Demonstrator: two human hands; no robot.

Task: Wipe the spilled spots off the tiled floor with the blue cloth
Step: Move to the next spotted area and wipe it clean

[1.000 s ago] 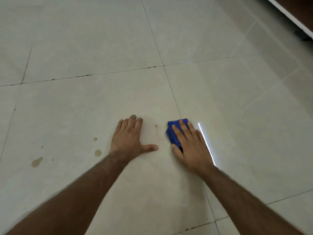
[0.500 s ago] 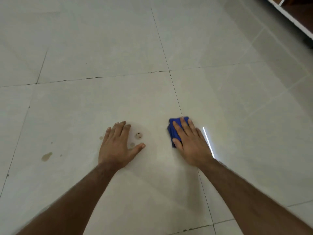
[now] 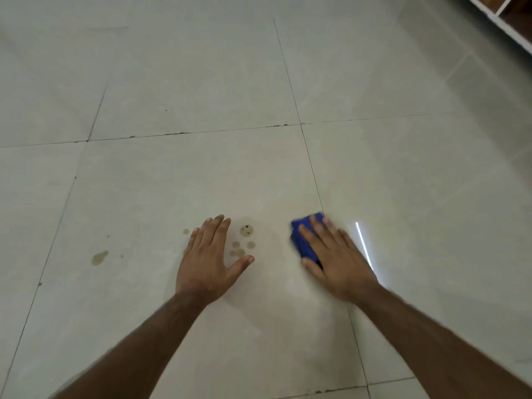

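My right hand [image 3: 335,260] presses flat on the folded blue cloth [image 3: 303,234], which lies on the pale tiled floor [image 3: 201,182] beside a grout line. My left hand [image 3: 208,257] rests flat on the floor, fingers together and thumb out, holding nothing. Between the two hands sits a cluster of brownish spilled spots [image 3: 244,240], the largest [image 3: 246,230] with dark specks. A small spot [image 3: 186,231] shows just left of my left fingers. A larger elongated spot [image 3: 99,257] lies farther left, with tiny drops near it.
Grout lines cross the floor; one runs from the far middle down past the cloth. A bright light streak [image 3: 363,244] reflects on the tile right of my right hand. A white-edged piece of furniture [image 3: 506,21] stands at the top right corner.
My left hand has slid left, uncovering the cluster of spots between the hands. My right hand and the cloth stay near the grout line. The view has shifted slightly.
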